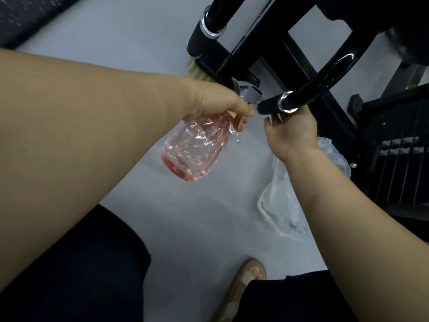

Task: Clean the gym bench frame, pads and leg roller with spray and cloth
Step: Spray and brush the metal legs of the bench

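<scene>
My left hand (pixel 218 102) grips the neck and trigger of a clear pink spray bottle (pixel 195 147), whose grey nozzle points at the near handle. That black handle grip (pixel 270 105) with a chrome ring ends a curved glossy black frame tube (pixel 325 75). My right hand (pixel 291 130) reaches up under the grip, fingertips touching its underside; how the fingers curl behind it is hidden. A second black grip (pixel 197 36) with a chrome collar sits farther back on the left. No cloth is visible in either hand.
A crumpled clear plastic bag (pixel 283 201) lies on the pale grey floor under my right forearm. Black bench frame bars (pixel 313 66) and cables fill the upper right. A dark mat (pixel 30 15) is at the top left. My sandalled foot (pixel 246 282) is at the bottom.
</scene>
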Action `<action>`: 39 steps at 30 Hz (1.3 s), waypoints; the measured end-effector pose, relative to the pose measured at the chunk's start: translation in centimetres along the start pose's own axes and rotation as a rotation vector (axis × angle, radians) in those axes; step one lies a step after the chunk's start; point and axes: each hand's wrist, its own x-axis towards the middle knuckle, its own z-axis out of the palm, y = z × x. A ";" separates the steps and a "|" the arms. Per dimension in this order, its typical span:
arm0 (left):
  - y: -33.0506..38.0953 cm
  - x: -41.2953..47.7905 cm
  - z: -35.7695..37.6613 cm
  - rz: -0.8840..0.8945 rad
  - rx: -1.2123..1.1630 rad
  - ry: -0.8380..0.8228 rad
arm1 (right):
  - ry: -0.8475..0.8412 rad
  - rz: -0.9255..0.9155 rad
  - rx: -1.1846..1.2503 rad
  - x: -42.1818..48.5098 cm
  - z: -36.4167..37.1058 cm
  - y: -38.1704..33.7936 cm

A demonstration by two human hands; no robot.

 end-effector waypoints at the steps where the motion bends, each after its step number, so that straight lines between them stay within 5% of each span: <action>1: -0.1 0.0 0.0 -0.005 0.003 0.023 | -0.090 0.038 0.041 0.2 -0.1 0.2; 9: 0.0 0.1 0.1 -0.022 0.026 0.068 | -0.036 -0.086 -0.071 -0.4 0.4 0.1; 15: -0.4 -1.3 -1.3 -0.004 0.026 0.173 | -0.005 0.035 0.071 -1.0 0.6 1.4; 18: -1.3 -3.0 -3.7 -0.010 0.091 0.175 | -0.085 0.146 -0.062 -2.3 2.4 3.2; 22: -3.5 -6.0 -7.5 0.018 -0.039 0.251 | -0.234 0.025 -0.219 -3.5 7.7 4.7; 30: -4.9 -8.3 -11.3 0.154 -0.218 0.414 | -0.240 -0.024 -0.035 -2.9 14.2 4.5; 39: -2.9 -7.3 -10.8 0.110 -0.176 0.306 | -0.294 -0.004 -0.006 -1.8 14.2 4.7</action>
